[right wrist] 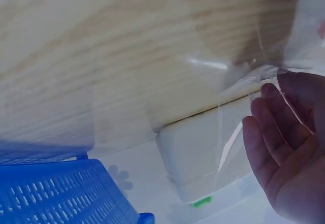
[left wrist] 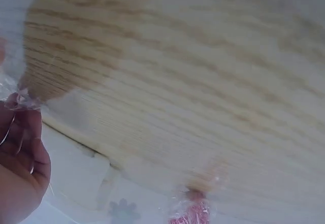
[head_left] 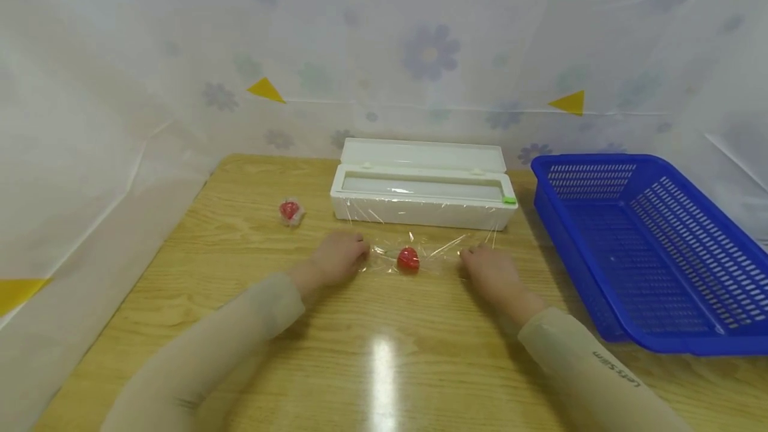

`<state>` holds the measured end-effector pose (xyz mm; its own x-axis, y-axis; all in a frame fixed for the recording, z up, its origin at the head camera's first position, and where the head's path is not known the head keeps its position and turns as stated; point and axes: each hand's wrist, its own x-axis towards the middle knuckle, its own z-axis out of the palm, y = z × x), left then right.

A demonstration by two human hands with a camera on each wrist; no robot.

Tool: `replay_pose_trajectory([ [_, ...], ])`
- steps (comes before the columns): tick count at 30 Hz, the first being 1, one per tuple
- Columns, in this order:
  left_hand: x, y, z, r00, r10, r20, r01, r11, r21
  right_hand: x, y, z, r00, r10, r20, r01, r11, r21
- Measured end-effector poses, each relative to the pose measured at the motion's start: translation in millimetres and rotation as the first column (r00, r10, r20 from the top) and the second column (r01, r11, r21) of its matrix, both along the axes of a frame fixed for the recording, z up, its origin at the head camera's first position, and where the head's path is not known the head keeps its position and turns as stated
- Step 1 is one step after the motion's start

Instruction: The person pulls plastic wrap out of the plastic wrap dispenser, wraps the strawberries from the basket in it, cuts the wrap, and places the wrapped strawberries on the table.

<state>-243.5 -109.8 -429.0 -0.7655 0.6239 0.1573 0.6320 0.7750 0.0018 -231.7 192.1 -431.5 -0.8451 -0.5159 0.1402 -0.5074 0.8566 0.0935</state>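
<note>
The wooden counter (head_left: pixel 384 352) stretches out under my arms, and I'll take the white wrap box (head_left: pixel 423 184) at its back edge as my marker. Off to the right of the box sits the big blue basket (head_left: pixel 654 245), tilted a little over the counter's edge. The box itself stands with its lid up, and a sheet of clear wrap (head_left: pixel 420 245) runs out of it toward me, lying on the wood just in front of it.

My left hand (head_left: pixel 337 257) is down at the left edge of that sheet, in front of the box's left half; in the left wrist view my fingers (left wrist: pixel 23 132) are curled and pinching crumpled wrap. My right hand (head_left: pixel 489 269) is at the sheet's right edge, in front of the box's right end; the right wrist view shows my fingers (right wrist: pixel 284 127) only loosely bent, with the wrap held at the tips.

Between my two hands, on the sheet in front of the box's middle, sits a small red ball (head_left: pixel 408 259). A second one, the wrapped red ball (head_left: pixel 291 211), lies to the left of the box, well apart from my hands.
</note>
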Motion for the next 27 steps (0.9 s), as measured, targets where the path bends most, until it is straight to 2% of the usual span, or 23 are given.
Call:
replay_pose_trajectory([
  [2,0.1,-1.8,1.0,1.000,0.005,0.025,-0.005,1.000,-0.013,-1.1,2.4,2.9,0.999,-0.031,0.025,0.032,0.999,-0.032],
  [4,1.3,-2.7,3.2,1.000,0.010,0.025,-0.010,1.000,-0.005,-2.6,5.9,7.7,0.995,-0.056,0.086,0.063,0.995,-0.076],
  [7,2.8,-1.6,8.0,0.999,0.035,0.005,-0.035,0.997,0.069,-5.3,12.3,16.0,0.975,-0.089,0.203,0.121,0.982,-0.148],
  [9,4.0,1.0,12.4,0.998,0.066,0.026,-0.069,0.988,0.141,-4.8,14.4,23.3,0.965,-0.112,0.237,0.157,0.971,-0.180],
  [10,4.8,2.8,14.8,0.996,0.076,0.041,-0.082,0.982,0.169,-3.6,13.9,26.7,0.968,-0.115,0.224,0.160,0.968,-0.194],
  [12,6.8,7.1,19.1,0.991,0.078,0.109,-0.098,0.976,0.194,1.0,8.5,32.2,0.980,-0.093,0.176,0.131,0.967,-0.219],
  [14,8.7,11.9,21.4,0.983,0.051,0.178,-0.082,0.982,0.169,8.4,-1.5,35.2,0.993,-0.017,0.119,0.044,0.972,-0.230],
  [17,11.9,18.4,21.0,0.969,-0.002,0.247,-0.026,0.994,0.110,21.6,-19.9,33.2,0.979,0.127,0.157,-0.088,0.967,-0.237],
  [19,13.1,21.8,18.9,0.969,-0.025,0.246,0.007,0.997,0.073,28.2,-29.6,27.9,0.961,0.186,0.207,-0.136,0.963,-0.231],
  [21,13.6,24.3,16.1,0.976,-0.039,0.216,0.029,0.998,0.048,31.9,-35.8,21.9,0.950,0.193,0.246,-0.138,0.965,-0.224],
  [27,10.7,29.6,7.2,0.991,-0.051,0.127,0.055,0.998,-0.033,28.3,-40.8,7.0,0.966,0.157,0.207,-0.119,0.976,-0.185],
])
